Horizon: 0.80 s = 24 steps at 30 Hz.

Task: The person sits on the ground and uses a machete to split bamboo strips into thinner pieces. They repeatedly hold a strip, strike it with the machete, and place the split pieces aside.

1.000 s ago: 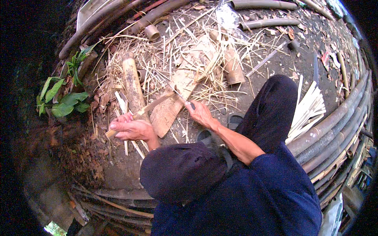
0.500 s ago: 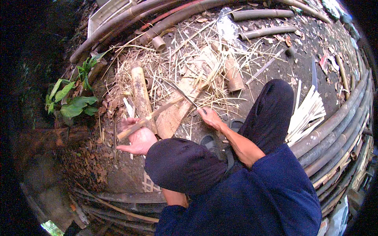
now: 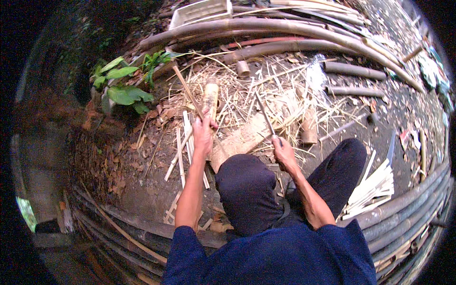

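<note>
- i log the left hand (image 3: 203, 135) closed around a long split strip (image 3: 187, 90), its far end aimed up and away from the body, over the litter left of the work area.
- the right hand (image 3: 284, 153) is clamped on the handle of a knife (image 3: 264, 113), blade pointing forward and slightly left. the two hands are apart, and i find no contact between blade and strip.
- between and beyond the hands lies a broad plank (image 3: 242, 137), slanting away to the right, its far part strewn with thin shavings (image 3: 240, 97).
- a pale bamboo section (image 3: 210, 97) lies just beyond the left hand; loose pale strips (image 3: 184, 142) lie on the ground beside the left forearm.
- done, in my judgement: a good deal of splitting and paring, given the heap of shavings and the fanned bundle of pale strips (image 3: 373, 190) beside the right knee.
- left, in my judgement: the strip in hand remains in work, since it is held and not laid with the bundle. i cannot tell how much of its surface is finished.
- i cannot tell whether the loose strips on the left are finished or waiting.
</note>
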Motion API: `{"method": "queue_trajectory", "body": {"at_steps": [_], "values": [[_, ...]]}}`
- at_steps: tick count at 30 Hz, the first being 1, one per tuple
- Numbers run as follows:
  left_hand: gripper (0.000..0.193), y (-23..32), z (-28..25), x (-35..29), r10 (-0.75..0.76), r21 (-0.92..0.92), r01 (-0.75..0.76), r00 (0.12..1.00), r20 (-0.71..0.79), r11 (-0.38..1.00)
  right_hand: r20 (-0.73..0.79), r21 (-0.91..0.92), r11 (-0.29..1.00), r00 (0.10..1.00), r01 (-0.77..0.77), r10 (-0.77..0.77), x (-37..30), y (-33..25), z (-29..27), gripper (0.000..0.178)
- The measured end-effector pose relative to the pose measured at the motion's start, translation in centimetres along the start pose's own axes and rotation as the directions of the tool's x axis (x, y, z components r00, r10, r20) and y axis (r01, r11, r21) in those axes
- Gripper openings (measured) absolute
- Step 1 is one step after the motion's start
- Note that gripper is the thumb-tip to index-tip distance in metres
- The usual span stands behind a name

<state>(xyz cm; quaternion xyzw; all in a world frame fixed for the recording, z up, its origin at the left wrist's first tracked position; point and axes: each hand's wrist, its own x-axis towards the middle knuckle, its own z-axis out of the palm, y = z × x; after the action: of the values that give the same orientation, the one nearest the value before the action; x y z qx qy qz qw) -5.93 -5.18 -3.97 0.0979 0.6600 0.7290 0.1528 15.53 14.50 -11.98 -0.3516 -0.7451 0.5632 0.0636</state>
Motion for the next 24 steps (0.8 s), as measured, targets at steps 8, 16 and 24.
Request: {"method": "queue_trajectory", "body": {"at_steps": [8, 16, 24], "values": [[0.034, 0.2, 4.9, 1.0, 0.339, -0.097, -0.352, 0.932, -0.128, 0.931, 0.073, 0.192, 0.981, 0.997, 0.004, -0.018, -3.3, -6.3, -6.5, 0.039], [0.036, 2.3, 8.4, 0.0, 0.423, -0.06, -0.443, 0.883, -0.205, 0.895, 0.073, 0.179, 0.962, 0.973, 0.205, -0.22, -7.5, -13.5, -8.9, 0.028], [0.046, 1.3, 10.4, -2.5, 0.296, -0.269, -0.283, 0.955, 0.008, 0.921, 0.137, 0.196, 0.945, 0.947, 0.261, -0.29, -10.9, -18.8, -9.7, 0.039]]}}
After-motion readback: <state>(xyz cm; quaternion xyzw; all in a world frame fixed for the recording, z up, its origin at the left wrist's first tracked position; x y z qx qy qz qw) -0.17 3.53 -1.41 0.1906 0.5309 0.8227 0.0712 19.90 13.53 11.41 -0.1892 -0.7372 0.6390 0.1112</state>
